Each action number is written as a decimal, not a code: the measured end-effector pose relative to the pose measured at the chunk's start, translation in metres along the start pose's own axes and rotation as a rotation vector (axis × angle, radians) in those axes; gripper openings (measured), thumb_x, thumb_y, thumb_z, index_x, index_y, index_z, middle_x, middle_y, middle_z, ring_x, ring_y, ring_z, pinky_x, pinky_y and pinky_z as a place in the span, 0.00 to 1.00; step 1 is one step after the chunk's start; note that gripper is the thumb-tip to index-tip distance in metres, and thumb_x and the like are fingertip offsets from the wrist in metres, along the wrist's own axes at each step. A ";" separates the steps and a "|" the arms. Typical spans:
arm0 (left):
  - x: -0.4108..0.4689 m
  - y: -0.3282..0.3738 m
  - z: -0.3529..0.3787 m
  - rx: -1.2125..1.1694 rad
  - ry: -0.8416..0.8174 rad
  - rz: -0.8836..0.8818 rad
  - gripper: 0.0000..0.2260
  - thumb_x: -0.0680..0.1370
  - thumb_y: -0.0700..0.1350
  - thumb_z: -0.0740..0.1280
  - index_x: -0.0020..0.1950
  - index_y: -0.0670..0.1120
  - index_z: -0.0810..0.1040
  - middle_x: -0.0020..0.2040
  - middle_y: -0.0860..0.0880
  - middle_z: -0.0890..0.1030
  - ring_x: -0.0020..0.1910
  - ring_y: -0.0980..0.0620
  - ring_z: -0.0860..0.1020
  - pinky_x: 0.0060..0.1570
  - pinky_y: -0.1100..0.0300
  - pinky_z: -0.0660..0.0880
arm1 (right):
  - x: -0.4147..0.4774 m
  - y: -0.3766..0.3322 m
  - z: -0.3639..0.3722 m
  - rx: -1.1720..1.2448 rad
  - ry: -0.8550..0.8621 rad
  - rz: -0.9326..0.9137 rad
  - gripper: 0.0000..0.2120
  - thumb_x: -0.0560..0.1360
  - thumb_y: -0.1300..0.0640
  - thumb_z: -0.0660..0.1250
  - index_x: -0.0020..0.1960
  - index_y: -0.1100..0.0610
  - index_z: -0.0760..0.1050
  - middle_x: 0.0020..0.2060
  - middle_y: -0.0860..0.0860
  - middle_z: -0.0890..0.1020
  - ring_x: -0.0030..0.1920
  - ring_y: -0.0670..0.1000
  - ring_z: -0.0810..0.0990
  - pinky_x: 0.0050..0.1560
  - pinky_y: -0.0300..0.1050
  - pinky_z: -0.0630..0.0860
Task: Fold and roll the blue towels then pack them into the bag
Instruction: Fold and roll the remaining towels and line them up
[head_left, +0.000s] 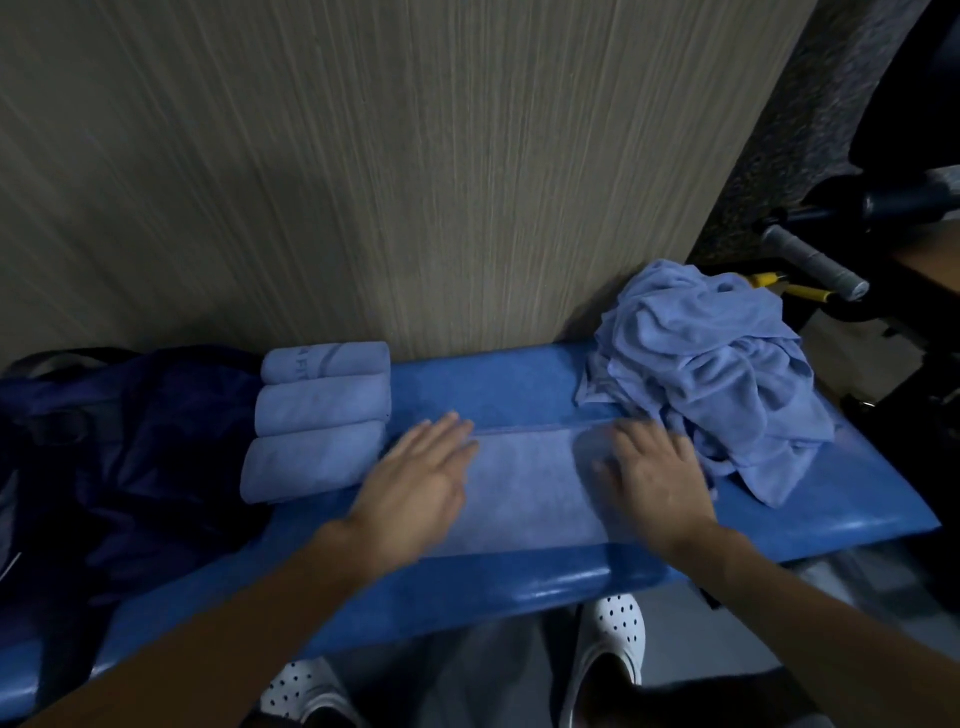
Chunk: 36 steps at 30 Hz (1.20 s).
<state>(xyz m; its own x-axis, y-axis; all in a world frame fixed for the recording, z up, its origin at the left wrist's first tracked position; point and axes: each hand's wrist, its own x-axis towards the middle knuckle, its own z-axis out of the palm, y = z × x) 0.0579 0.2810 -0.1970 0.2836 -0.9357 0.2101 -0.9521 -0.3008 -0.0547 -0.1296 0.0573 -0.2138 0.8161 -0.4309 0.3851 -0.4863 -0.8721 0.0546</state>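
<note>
A folded blue towel lies flat as a long strip on the blue padded bench. My left hand rests flat on its left end with straight fingers. My right hand lies on the right end, where the towel's edge is bunched into the start of a roll under blurred fingers. Three rolled towels sit side by side to the left. A dark blue bag lies further left on the bench. A heap of unfolded blue towels sits at the right end.
A wood-grain wall panel rises directly behind the bench. Black gym equipment with a grey grip handle and yellow parts stands at the right. My white perforated shoes show below the bench's front edge.
</note>
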 end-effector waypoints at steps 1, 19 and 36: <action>0.001 0.010 0.001 -0.032 -0.107 -0.004 0.26 0.78 0.49 0.49 0.69 0.43 0.74 0.72 0.45 0.71 0.73 0.46 0.67 0.73 0.49 0.62 | -0.006 -0.002 0.006 0.021 -0.075 -0.032 0.21 0.76 0.49 0.54 0.57 0.59 0.78 0.57 0.55 0.80 0.60 0.59 0.77 0.57 0.54 0.67; 0.039 -0.024 0.002 0.293 -0.268 -0.220 0.09 0.78 0.41 0.59 0.58 0.49 0.72 0.56 0.49 0.76 0.57 0.46 0.73 0.59 0.50 0.63 | 0.046 -0.002 0.004 -0.234 -0.069 -0.103 0.07 0.68 0.64 0.59 0.35 0.62 0.75 0.29 0.59 0.78 0.39 0.61 0.75 0.42 0.55 0.60; 0.022 0.044 0.036 -0.132 -0.214 -0.042 0.28 0.80 0.61 0.43 0.80 0.56 0.50 0.80 0.52 0.47 0.79 0.51 0.43 0.76 0.47 0.42 | -0.005 -0.015 0.018 0.138 -0.449 0.090 0.47 0.73 0.31 0.24 0.78 0.55 0.58 0.78 0.51 0.57 0.78 0.52 0.53 0.75 0.56 0.52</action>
<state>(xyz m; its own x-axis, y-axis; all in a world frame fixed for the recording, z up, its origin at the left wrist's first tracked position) 0.0258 0.2409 -0.2296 0.3278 -0.9447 -0.0028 -0.9416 -0.3270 0.0809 -0.1213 0.0682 -0.2330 0.8417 -0.5371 -0.0551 -0.5399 -0.8364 -0.0950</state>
